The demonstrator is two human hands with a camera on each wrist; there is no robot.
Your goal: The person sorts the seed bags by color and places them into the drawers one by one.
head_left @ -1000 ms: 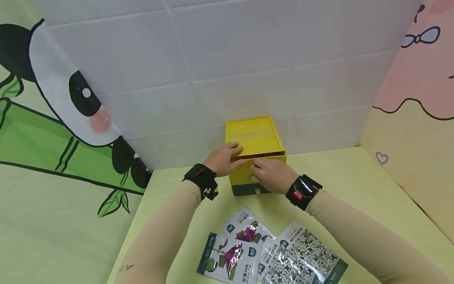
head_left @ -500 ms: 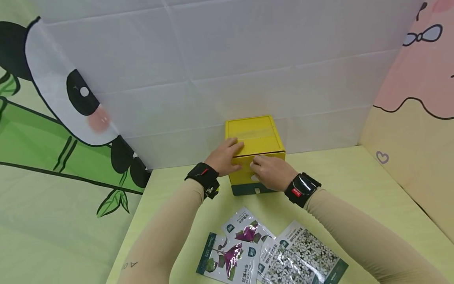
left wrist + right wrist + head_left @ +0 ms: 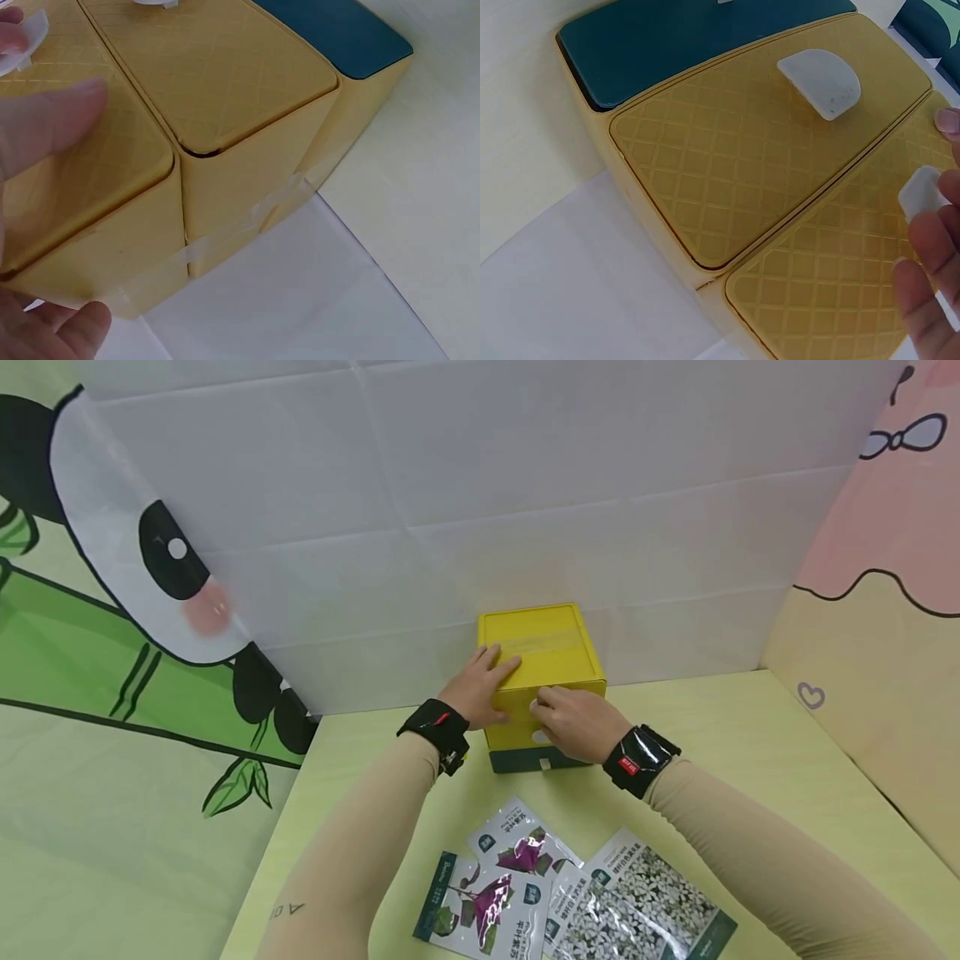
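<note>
A small yellow drawer box (image 3: pixel 551 647) with a dark green bottom drawer (image 3: pixel 517 762) stands against the back wall. Its top drawer (image 3: pixel 817 289) sits flush in the frame. My left hand (image 3: pixel 477 689) rests on the box's front left corner, fingers spread over the top and thumb (image 3: pixel 64 120) against the drawer front. With curled fingers, my right hand (image 3: pixel 581 722) holds the top drawer's white handle (image 3: pixel 921 193), which is partly hidden. Below it, the middle drawer's white half-moon handle (image 3: pixel 825 82) is untouched.
Two packets with purple leaf pictures (image 3: pixel 480 902) and two with white flower pictures (image 3: pixel 652 885) lie overlapping on the pale yellow table (image 3: pixel 750 760), between my forearms. A white cloth wall (image 3: pixel 480 510) rises directly behind the box.
A dark gap under the box's top edge has closed as the top drawer went in. My left hand has shifted slightly up onto the top, while the right stays at the handle.
</note>
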